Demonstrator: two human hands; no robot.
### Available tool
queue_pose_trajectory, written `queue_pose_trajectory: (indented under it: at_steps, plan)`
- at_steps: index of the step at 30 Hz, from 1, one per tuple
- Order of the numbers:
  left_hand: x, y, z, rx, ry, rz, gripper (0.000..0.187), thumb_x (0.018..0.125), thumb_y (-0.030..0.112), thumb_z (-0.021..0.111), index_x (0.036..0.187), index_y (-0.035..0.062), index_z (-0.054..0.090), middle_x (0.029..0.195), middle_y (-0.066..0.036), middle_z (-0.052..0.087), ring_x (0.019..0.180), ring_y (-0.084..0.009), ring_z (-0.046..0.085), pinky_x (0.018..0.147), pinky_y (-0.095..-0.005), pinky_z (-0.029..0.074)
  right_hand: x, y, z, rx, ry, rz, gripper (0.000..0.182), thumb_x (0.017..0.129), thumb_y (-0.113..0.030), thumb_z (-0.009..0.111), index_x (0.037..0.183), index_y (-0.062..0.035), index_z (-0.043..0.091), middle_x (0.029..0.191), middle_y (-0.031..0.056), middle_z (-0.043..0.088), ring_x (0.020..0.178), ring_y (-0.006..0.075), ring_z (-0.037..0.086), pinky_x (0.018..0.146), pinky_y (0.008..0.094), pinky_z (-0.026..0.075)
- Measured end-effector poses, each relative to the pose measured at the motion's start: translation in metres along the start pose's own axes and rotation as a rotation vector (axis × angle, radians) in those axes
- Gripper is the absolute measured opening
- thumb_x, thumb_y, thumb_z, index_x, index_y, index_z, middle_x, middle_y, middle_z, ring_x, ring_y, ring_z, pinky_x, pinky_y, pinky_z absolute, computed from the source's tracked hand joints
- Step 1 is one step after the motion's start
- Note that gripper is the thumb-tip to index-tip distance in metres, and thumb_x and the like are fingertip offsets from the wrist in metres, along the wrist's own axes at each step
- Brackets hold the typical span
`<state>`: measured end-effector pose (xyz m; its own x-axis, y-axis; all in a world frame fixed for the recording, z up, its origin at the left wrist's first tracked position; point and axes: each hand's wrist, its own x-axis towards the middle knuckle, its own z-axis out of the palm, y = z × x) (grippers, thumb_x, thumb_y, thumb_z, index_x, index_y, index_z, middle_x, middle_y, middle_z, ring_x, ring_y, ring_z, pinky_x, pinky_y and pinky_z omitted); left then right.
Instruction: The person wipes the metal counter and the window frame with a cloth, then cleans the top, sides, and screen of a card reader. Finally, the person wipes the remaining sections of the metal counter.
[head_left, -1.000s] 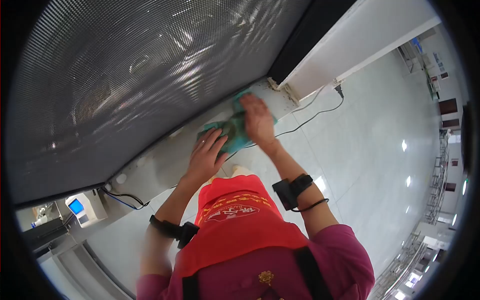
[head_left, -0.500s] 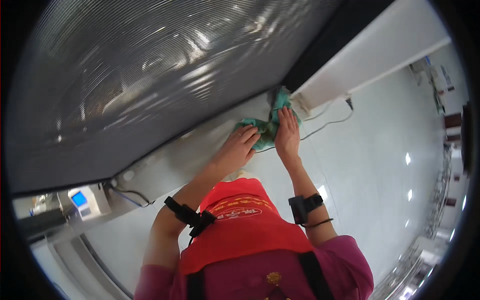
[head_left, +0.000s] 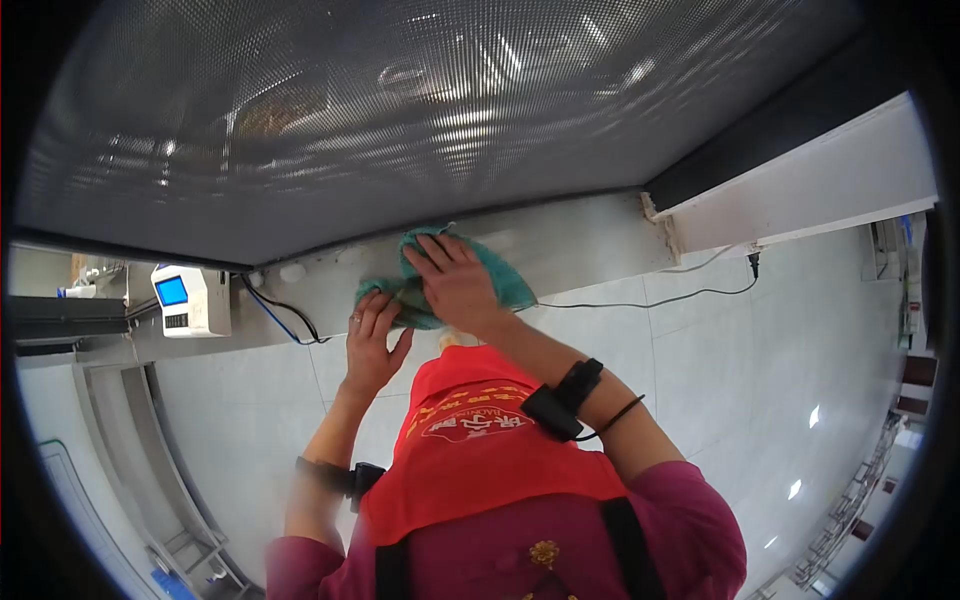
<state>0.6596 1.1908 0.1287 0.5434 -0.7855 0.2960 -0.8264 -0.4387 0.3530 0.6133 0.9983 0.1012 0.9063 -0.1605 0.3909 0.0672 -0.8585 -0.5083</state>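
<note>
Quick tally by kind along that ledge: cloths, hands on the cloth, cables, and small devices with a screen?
Teal cloth: 1
Hands on it: 2, left hand, right hand
Cables: 2, blue cable, black cable
Screen device: 1
Total: 6

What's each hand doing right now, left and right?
Left hand: fingers on the lower edge of the green cloth; grip cannot be told.
Right hand: open, palm flat on the cloth against the ledge.
</note>
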Motion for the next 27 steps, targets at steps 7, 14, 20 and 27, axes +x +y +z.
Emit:
queue_pose_trajectory:
  at_steps: [7, 14, 20, 27]
  plan:
    - [0.045, 0.034, 0.035, -0.135, -0.095, 0.056, 0.043, 0.077, 0.020, 0.069, 0.115, 0.0041, 0.057, 0.123, -0.015, 0.053, 0.125, -0.0364, 0.045, 0.102, -0.0470, 0.039, -0.034, 0.052, -0.053, -0.197, 0.130, 0.208, 0.042, 0.078, -0.012, 0.059, 0.120, -0.0088, 0.061, 0.128, 0.0088, 0.057, 0.123, 0.0309, 0.048, 0.101, 0.0440, 0.039]
    - [0.041, 0.014, 0.027, -0.192, -0.134, 0.180, 0.038, 0.082, 0.021, 0.068, 0.115, 0.0063, 0.058, 0.128, -0.013, 0.052, 0.126, -0.0345, 0.045, 0.102, -0.0446, 0.040, -0.035, 0.048, -0.021, -0.395, 0.331, 0.325, 0.043, 0.078, -0.009, 0.059, 0.121, -0.0050, 0.058, 0.126, 0.0132, 0.056, 0.120, 0.0332, 0.048, 0.099, 0.0462, 0.039]
    - [-0.008, -0.051, -0.027, -0.147, -0.065, 0.105, 0.038, 0.077, 0.014, 0.069, 0.112, 0.0048, 0.059, 0.124, -0.014, 0.052, 0.122, -0.0353, 0.047, 0.097, -0.0454, 0.043, 0.014, -0.053, 0.045, -0.215, 0.212, 0.181, 0.044, 0.079, -0.012, 0.060, 0.122, -0.0072, 0.058, 0.126, 0.0122, 0.056, 0.120, 0.0319, 0.049, 0.099, 0.0443, 0.039]
    - [-0.042, -0.091, -0.076, -0.110, -0.020, 0.065, 0.042, 0.073, 0.011, 0.071, 0.113, 0.0053, 0.058, 0.121, -0.016, 0.052, 0.115, -0.0374, 0.049, 0.092, -0.0456, 0.042, 0.038, -0.095, 0.078, -0.115, 0.150, 0.044, 0.044, 0.078, -0.012, 0.060, 0.122, -0.0097, 0.059, 0.127, 0.0096, 0.056, 0.120, 0.0301, 0.049, 0.102, 0.0437, 0.038]
